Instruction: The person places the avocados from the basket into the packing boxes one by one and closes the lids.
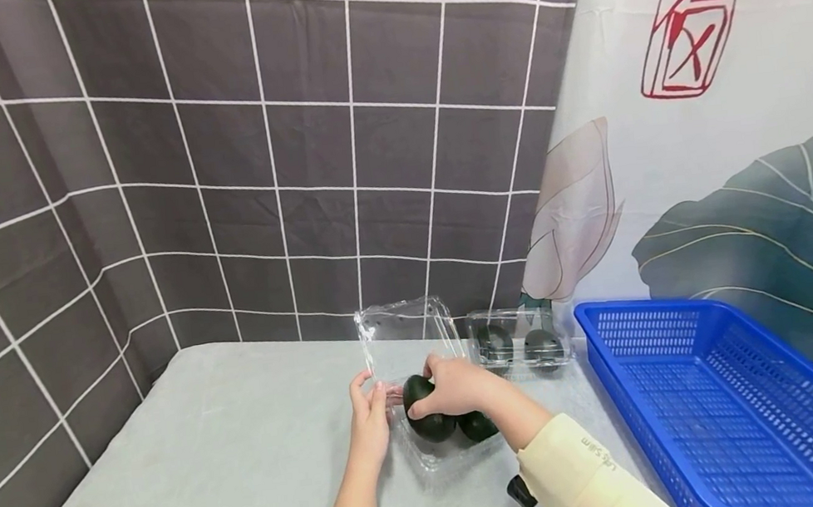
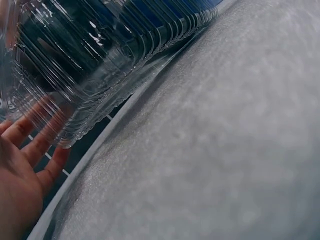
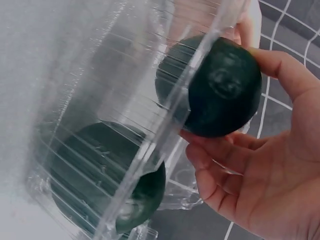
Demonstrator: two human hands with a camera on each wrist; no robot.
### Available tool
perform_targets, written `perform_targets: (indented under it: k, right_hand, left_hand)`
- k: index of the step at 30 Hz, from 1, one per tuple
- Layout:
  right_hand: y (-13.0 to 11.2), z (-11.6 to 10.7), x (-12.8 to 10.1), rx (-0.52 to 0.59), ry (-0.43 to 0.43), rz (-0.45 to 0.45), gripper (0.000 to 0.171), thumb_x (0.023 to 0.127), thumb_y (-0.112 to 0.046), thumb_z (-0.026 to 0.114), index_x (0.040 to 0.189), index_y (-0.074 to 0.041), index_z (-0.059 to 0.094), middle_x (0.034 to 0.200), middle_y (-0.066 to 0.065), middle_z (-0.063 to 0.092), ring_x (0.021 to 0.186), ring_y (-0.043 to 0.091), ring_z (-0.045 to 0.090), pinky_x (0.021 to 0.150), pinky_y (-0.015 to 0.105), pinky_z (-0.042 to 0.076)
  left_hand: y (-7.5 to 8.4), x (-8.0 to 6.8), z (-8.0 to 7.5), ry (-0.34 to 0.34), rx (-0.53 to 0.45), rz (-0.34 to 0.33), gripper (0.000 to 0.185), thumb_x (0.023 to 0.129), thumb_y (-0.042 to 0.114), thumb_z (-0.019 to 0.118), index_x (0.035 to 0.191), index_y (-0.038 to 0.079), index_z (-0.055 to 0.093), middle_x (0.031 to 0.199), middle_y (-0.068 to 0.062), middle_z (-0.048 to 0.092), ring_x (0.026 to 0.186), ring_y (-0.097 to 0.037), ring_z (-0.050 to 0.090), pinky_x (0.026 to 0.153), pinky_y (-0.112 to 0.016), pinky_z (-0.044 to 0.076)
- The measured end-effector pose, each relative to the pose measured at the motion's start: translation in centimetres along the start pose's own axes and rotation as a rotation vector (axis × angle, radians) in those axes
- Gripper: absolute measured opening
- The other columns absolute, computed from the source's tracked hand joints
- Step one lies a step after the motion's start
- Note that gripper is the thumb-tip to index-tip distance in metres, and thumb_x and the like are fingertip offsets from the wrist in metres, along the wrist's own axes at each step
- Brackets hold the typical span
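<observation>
Right hand [image 1: 454,385]: curled round dark avocado [image 1: 424,406], lowering it into open clamshell [image 1: 420,369] beside a second fruit [image 1: 477,426]; left hand [image 1: 369,419]: fingers straight, bracing clamshell wall steady on table [image 1: 212,460].

Soft, even light fills the head view, with only faint shadows beside the clear plastic box [image 1: 422,385]. Tile lines bow toward the edges around it. In both wrist views the box shows white glare streaks and is blurred close up.
</observation>
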State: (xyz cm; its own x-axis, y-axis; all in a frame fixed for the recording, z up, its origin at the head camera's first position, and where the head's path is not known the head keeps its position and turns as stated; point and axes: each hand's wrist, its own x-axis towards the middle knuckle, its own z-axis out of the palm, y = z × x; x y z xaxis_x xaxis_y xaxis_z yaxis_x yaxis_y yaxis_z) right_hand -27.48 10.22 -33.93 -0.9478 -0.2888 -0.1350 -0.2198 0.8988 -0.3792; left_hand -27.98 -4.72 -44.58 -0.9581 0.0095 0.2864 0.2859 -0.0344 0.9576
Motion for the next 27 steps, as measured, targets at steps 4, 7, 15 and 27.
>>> perform_targets:
  k: [4,7,15,27]
  right_hand:
    - [0.1,0.7,0.1,-0.061,-0.025,-0.01,0.056,0.068,-0.048,0.073,0.102,-0.008,0.054,0.081,0.003,0.058,0.072,0.018,0.054,0.061,0.034,0.046]
    - [0.1,1.2,0.1,-0.097,-0.03,-0.021,0.056,0.067,-0.05,0.073,0.101,-0.009,0.056,0.08,0.002,0.059,0.071,0.018,0.054,0.062,0.034,0.046]
    - [0.2,2.0,0.3,-0.115,-0.039,-0.023,0.056,0.068,-0.054,0.072,0.1,-0.011,0.056,0.078,-0.001,0.058,0.073,0.017,0.055,0.065,0.034,0.046]
    - [0.1,2.6,0.0,-0.083,-0.021,-0.031,0.048,0.072,-0.052,0.071,0.091,-0.01,0.055,0.075,0.0,0.055,0.065,0.017,0.05,0.061,0.034,0.043]
  left_hand:
    - [-0.1,0.1,0.0,-0.001,0.001,0.006,0.035,0.102,0.017,0.031,0.131,0.0,0.02,0.105,-0.026,0.061,0.091,-0.034,0.061,0.071,-0.026,0.044]
    - [-0.1,0.2,0.1,-0.004,-0.011,0.003,0.035,0.102,0.016,0.032,0.13,0.001,0.019,0.104,-0.025,0.063,0.09,-0.029,0.063,0.07,-0.024,0.043]
    - [-0.3,0.3,0.2,0.036,0.02,-0.047,0.034,0.101,0.012,0.035,0.129,-0.001,0.021,0.099,-0.023,0.065,0.088,-0.031,0.064,0.073,-0.025,0.043]
    - [-0.4,0.2,0.2,0.079,0.045,-0.079,0.031,0.1,0.01,0.034,0.126,-0.002,0.023,0.097,-0.023,0.065,0.086,-0.034,0.064,0.077,-0.032,0.044]
